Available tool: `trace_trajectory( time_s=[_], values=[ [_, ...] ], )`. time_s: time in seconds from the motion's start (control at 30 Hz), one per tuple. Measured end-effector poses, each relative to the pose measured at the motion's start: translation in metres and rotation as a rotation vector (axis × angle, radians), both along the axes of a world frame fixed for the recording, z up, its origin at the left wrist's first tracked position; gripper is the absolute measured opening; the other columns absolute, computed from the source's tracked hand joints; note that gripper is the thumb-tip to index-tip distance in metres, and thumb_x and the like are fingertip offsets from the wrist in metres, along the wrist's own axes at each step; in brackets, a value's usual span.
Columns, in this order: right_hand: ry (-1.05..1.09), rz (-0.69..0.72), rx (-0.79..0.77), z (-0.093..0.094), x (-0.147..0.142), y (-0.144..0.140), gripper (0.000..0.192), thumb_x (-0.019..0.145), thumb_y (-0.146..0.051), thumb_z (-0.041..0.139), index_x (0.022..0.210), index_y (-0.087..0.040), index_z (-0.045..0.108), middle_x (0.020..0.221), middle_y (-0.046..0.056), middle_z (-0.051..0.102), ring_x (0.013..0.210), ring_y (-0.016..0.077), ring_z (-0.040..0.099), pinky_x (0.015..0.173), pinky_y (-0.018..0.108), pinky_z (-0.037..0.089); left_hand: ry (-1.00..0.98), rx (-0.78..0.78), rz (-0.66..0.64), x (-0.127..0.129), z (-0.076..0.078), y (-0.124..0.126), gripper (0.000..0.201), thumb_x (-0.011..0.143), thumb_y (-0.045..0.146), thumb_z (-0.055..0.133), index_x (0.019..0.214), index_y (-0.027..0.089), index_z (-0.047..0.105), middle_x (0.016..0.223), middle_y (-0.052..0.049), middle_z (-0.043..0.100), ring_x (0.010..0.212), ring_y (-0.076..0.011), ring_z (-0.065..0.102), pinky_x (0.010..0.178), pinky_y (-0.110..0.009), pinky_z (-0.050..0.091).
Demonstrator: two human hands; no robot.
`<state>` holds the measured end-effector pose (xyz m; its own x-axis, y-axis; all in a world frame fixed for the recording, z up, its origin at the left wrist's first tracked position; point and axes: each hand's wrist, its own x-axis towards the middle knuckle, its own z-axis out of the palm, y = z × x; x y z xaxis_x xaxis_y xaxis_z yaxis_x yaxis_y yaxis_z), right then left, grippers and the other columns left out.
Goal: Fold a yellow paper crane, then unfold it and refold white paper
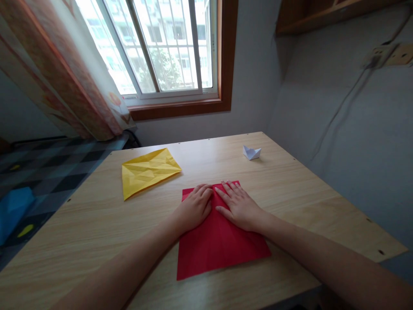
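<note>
Pressing flat on red paper sheet (219, 245), both palms down at its far edge. Left hand (195, 208) on far-left part, fingers loosely curled and close together, tips touching the sheet near the top edge. Right hand (238, 206) just beside it, fingers stretched and slightly spread, thumb angled toward the left hand; hands nearly touching at the fingertips. Nothing gripped, only pushed down. Sheet lying on wooden table (306, 193), near-centre, close to the near edge. Creased yellow paper (146, 171) unfolded flat, far-left of the red sheet, well apart. Small white paper boat (251, 152) far-right, upright. Window (161, 47) and curtain (71, 82) behind the table.
</note>
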<state>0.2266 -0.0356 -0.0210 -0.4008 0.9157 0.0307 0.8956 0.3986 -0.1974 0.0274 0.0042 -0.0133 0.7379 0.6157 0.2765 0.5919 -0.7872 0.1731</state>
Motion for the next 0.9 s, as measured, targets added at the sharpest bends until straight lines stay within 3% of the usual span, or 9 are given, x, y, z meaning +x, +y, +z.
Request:
trace_trajectory(
  time_s=[0.4, 0.57, 0.9],
  values=[
    [0.015, -0.004, -0.01, -0.0005, 0.0006, 0.0004, 0.068, 0.1, -0.057, 0.03, 0.154, -0.015, 0.031, 0.161, 0.014, 0.022, 0.151, 0.0294, 0.017, 0.123, 0.048, 0.014, 0.034, -0.068, 0.044, -0.0017, -0.0061, 0.0006, 0.035, 0.095, 0.02, 0.04, 0.127, 0.009, 0.052, 0.144, -0.018, 0.05, 0.139, -0.0275, 0.04, 0.116, -0.045, 0.038],
    [0.018, -0.009, -0.008, -0.0023, 0.0008, 0.0008, 0.069, 0.1, -0.057, 0.031, 0.155, -0.016, 0.029, 0.162, 0.014, 0.021, 0.151, 0.0293, 0.017, 0.123, 0.048, 0.014, 0.055, -0.078, 0.056, -0.0013, -0.0056, 0.0023, 0.039, 0.093, 0.02, 0.044, 0.13, 0.012, 0.051, 0.147, -0.016, 0.048, 0.139, -0.0288, 0.039, 0.117, -0.05, 0.034],
    [0.009, -0.019, -0.01, -0.0001, -0.0005, 0.0001, 0.068, 0.1, -0.057, 0.031, 0.154, -0.016, 0.03, 0.162, 0.013, 0.022, 0.15, 0.0293, 0.019, 0.123, 0.047, 0.015, 0.054, -0.046, 0.041, 0.0011, -0.0012, 0.0012, 0.04, 0.092, 0.019, 0.045, 0.131, 0.012, 0.052, 0.144, -0.015, 0.052, 0.134, -0.0297, 0.043, 0.115, -0.049, 0.037]
  ],
)
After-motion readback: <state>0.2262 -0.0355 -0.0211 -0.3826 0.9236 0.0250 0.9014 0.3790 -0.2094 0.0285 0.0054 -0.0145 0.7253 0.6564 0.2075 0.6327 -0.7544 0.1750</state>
